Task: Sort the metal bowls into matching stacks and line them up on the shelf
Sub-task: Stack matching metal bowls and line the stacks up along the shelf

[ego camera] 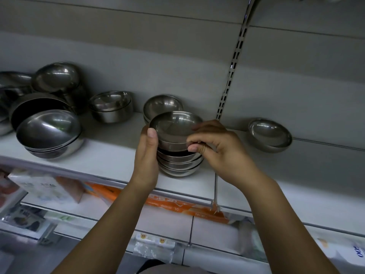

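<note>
A stack of several small metal bowls (178, 163) stands near the front of the white shelf (110, 165). Its top bowl (174, 124) sits tilted. My left hand (147, 155) lies flat against the stack's left side, thumb up on the top bowl's rim. My right hand (213, 143) pinches the right rim of the top bowls with curled fingers. Behind the stack stands another small bowl pile (162, 105). A single bowl (269, 134) lies tilted to the right.
At the left are a wide bowl stack (50, 133), a straight-sided bowl pair (111, 106) and a jumble of larger bowls (49, 86). A slotted upright (230, 76) runs up the back wall. Packaged goods fill the lower shelves (59, 192).
</note>
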Motion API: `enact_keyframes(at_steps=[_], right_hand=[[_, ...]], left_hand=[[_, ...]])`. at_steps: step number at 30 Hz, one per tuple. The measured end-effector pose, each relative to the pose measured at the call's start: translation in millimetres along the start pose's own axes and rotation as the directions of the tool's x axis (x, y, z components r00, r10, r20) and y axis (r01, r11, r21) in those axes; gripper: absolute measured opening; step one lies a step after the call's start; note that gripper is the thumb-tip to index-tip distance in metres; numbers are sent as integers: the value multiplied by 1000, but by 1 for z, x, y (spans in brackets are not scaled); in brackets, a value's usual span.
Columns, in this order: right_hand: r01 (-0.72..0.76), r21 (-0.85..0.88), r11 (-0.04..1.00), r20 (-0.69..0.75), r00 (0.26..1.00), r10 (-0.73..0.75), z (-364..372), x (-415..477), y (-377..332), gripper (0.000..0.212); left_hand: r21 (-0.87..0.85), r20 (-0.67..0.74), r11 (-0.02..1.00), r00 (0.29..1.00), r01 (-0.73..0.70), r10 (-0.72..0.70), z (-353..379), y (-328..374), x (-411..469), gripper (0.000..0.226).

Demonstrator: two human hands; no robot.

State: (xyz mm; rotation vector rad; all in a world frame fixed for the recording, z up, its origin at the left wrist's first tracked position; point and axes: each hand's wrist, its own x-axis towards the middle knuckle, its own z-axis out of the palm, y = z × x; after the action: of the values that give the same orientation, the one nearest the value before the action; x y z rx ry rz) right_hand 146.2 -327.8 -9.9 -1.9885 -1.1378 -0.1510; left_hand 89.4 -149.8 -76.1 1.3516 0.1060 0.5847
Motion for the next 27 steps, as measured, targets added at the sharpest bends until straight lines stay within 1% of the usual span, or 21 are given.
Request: enact_keyframes(at_steps=[5,7,9,11,12,15,16,18,21,23,24,27], right_hand=[[-81,4,997,42,996,81,-3,-3,0,12],[-140,53,989,45,989,138,-3,-5,1,17],[-197,135,971,15,980,197,-5,-8,4,24],[-243,234,941,-56,963,263,-9,-14,12,26],[-263,269,927,-113,947,301,-12,-16,17,25],[-293,307,905,-317,866,388,-23,-26,38,19],[-324,280,904,-367,833,413,-28,-29,47,16],[-443,121,888,-429,784,449,-38,-36,67,17],[-593,-136,794,-477,741,472,-51,-48,89,29],[-632,-240,737,-470,740,482,-55,-54,96,30],[-642,-281,713,-451,744,492,-56,-56,100,30],[-644,-380,664,-408,761,504,-56,-60,108,20]], left_hand=[[36,1,998,999,-52,52,3,5,-3,59],[29,18,998,998,-53,52,4,7,-3,60],[43,44,998,998,-46,44,5,8,-3,60],[62,54,997,998,-42,39,7,8,-2,64],[62,54,998,998,-34,31,9,7,-2,67],[45,53,999,999,-5,3,16,5,-2,70],[39,56,999,998,5,-8,19,3,-2,70],[24,61,999,998,22,-23,26,0,-4,72],[13,88,999,996,32,-33,35,-5,-7,86],[21,114,999,993,37,-39,41,-8,-8,95],[28,125,999,991,35,-38,43,-10,-8,95],[41,148,999,988,30,-36,49,-13,-9,88]])
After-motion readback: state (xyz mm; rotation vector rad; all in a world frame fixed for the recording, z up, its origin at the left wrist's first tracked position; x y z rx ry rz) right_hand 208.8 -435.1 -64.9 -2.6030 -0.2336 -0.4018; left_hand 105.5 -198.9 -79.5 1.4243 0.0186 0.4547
